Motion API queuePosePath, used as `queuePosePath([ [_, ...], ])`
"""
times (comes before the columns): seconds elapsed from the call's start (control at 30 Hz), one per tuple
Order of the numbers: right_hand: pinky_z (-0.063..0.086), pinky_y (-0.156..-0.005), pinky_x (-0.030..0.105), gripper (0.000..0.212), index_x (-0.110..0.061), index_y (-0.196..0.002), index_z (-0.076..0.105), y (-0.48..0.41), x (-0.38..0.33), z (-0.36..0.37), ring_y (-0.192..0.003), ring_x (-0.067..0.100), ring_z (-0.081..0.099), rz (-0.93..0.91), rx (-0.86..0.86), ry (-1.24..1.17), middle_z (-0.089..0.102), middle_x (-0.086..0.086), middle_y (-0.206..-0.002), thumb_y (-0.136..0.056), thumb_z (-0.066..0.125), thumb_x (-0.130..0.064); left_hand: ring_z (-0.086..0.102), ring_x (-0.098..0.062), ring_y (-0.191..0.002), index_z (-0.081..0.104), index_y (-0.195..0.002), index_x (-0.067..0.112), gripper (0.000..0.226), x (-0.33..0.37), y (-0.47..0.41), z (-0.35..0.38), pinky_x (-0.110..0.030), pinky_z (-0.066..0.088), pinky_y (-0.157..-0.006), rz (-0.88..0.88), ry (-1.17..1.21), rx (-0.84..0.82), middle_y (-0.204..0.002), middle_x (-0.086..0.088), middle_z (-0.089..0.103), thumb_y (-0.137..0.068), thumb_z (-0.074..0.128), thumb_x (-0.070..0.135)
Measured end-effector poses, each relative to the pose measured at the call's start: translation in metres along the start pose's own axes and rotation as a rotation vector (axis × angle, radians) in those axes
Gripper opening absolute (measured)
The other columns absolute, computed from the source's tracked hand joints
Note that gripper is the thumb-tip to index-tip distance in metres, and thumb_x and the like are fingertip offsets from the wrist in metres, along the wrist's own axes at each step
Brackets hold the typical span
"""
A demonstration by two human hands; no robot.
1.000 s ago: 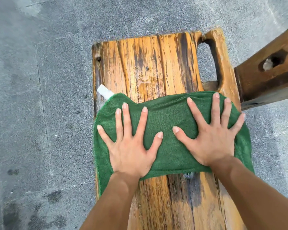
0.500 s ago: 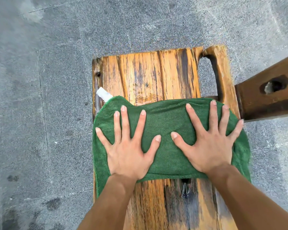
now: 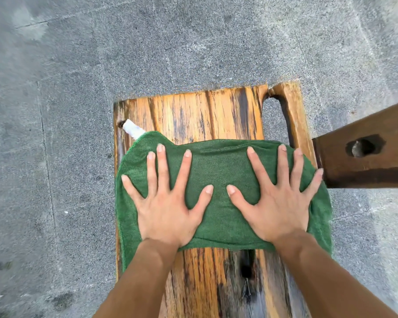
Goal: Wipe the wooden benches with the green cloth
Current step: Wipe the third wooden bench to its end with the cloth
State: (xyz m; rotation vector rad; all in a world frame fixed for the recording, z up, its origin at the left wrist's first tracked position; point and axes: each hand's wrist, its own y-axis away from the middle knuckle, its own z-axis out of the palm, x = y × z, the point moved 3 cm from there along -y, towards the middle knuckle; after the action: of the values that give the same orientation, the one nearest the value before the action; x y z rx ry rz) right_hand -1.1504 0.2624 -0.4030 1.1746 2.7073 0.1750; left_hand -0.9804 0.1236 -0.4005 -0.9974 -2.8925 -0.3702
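A green cloth [image 3: 218,177] lies spread across the width of a streaked orange-brown wooden bench [image 3: 193,115], its ends hanging over both long edges. My left hand [image 3: 166,203] presses flat on the cloth's left half with fingers spread. My right hand [image 3: 276,200] presses flat on the right half the same way. A white label [image 3: 132,130] sticks out from the cloth's far left corner. The bench's far end has a slot-shaped hole [image 3: 274,118] near its right edge.
A dark brown wooden beam [image 3: 365,154] with a hole in it comes in from the right, close to my right hand's little finger. Grey speckled stone paving [image 3: 55,134] surrounds the bench. A dark knot [image 3: 246,269] marks the bench just below the cloth.
Both hands have pushed the cloth forward along the bench toward its far end; less bare wood shows beyond the cloth. The bench end sits lower in view.
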Motion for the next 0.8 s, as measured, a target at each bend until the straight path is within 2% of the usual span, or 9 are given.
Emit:
queuePosePath([
  [0.17, -0.002, -0.119, 0.078, 0.085, -0.058, -0.161, 0.001, -0.022, -0.003, -0.004, -0.162, 0.037, 0.0, -0.003, -0.001, 0.005, 0.011, 0.013, -0.175, -0.087, 0.018, -0.094, -0.013, -0.022, -0.161, -0.001, -0.164, 0.048, 0.08, 0.002, -0.02, -0.004, -0.079, 0.002, -0.118, -0.013, 0.005, 0.01, -0.175, -0.003, -0.017, -0.095, 0.014, 0.085],
  [0.4, -0.002, -0.119, 0.078, 0.085, -0.059, -0.161, 0.004, -0.043, -0.005, -0.008, -0.162, 0.036, -0.003, 0.02, 0.008, -0.017, 0.008, 0.012, -0.176, -0.085, 0.021, -0.095, -0.011, -0.023, -0.162, 0.0, -0.164, 0.048, 0.08, 0.003, -0.045, -0.01, -0.079, 0.004, -0.117, -0.015, 0.004, 0.009, -0.175, -0.003, -0.016, -0.095, 0.015, 0.085],
  [0.57, -0.005, -0.119, 0.077, 0.086, -0.059, -0.161, 0.001, -0.062, -0.005, -0.01, -0.162, 0.034, -0.013, -0.012, -0.004, -0.041, -0.002, 0.012, -0.176, -0.085, 0.021, -0.095, -0.008, -0.023, -0.162, 0.003, -0.164, 0.049, 0.079, 0.003, -0.057, -0.012, -0.079, 0.006, -0.117, -0.019, 0.014, 0.024, -0.176, -0.003, -0.012, -0.095, 0.017, 0.084],
  [0.8, -0.019, -0.113, 0.073, 0.087, -0.068, -0.156, 0.003, -0.103, -0.013, -0.011, -0.158, 0.031, -0.028, -0.017, -0.03, -0.161, -0.013, 0.007, -0.176, -0.077, 0.024, -0.101, -0.011, -0.02, -0.162, 0.0, -0.163, 0.052, 0.076, 0.002, -0.076, -0.014, -0.077, 0.001, -0.119, -0.071, 0.044, 0.051, -0.175, 0.001, -0.016, -0.096, 0.016, 0.084],
])
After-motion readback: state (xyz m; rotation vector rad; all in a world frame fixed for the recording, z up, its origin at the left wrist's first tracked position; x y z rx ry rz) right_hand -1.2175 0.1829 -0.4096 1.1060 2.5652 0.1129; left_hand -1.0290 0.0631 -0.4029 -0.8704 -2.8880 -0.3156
